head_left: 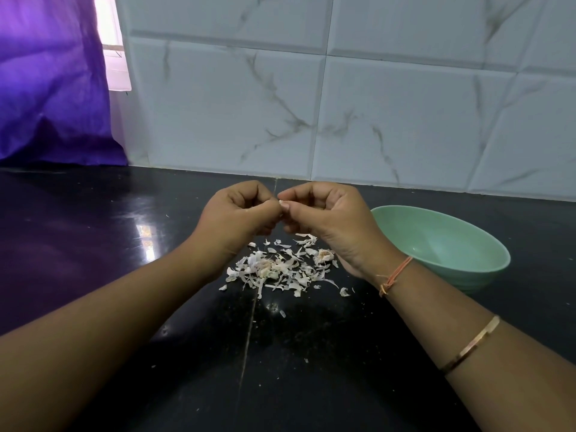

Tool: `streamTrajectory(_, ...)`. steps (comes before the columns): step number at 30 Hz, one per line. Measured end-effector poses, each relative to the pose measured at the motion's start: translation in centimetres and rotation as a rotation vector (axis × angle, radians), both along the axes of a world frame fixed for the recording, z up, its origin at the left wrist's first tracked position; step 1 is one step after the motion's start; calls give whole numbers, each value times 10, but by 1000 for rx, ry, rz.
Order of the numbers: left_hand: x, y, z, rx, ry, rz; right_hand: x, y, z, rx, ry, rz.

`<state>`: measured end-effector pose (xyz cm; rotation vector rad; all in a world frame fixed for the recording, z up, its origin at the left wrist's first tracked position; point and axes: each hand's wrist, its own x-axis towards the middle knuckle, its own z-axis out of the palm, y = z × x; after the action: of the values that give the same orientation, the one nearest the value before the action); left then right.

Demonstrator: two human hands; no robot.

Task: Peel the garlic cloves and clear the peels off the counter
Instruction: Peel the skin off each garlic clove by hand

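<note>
A small pale garlic clove [282, 202] is pinched between the fingertips of both hands, held above the counter. My left hand [238, 213] has its fingers curled round the clove's left side. My right hand [324, 213] pinches its right side with thumb and forefinger; most of the clove is hidden. Below the hands a pile of white garlic peels [280, 269] is scattered on the black counter [124, 244], with root ends of bulbs among them. A green bowl [486, 269] stands to the right of my right wrist; what shows of its inside is bare.
A white marble-look tiled wall [343, 104] rises behind the counter. A purple curtain [53, 88] hangs at the far left beside a window. Tiny peel crumbs dot the counter nearer to me.
</note>
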<state>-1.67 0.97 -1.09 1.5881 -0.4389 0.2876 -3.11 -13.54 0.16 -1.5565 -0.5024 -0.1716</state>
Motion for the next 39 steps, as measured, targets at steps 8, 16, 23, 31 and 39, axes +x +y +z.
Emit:
streamTrajectory(8, 2, 3, 1, 29, 51, 173, 3, -3, 2, 96, 67, 19)
streamTrajectory(16, 0, 3, -3, 268, 80, 254, 1, -3, 4, -435, -270, -441)
streamTrajectory(23, 0, 3, -4, 404, 63, 279, -7, -17, 33, -984, -497, -823)
streamTrajectory(31, 1, 5, -4, 437, 19, 223, -22, -45, 44, -1353, 17, -873)
streamTrajectory(39, 5, 7, -4, 343, 73, 227, -17, -39, 43, -1334, -41, -917)
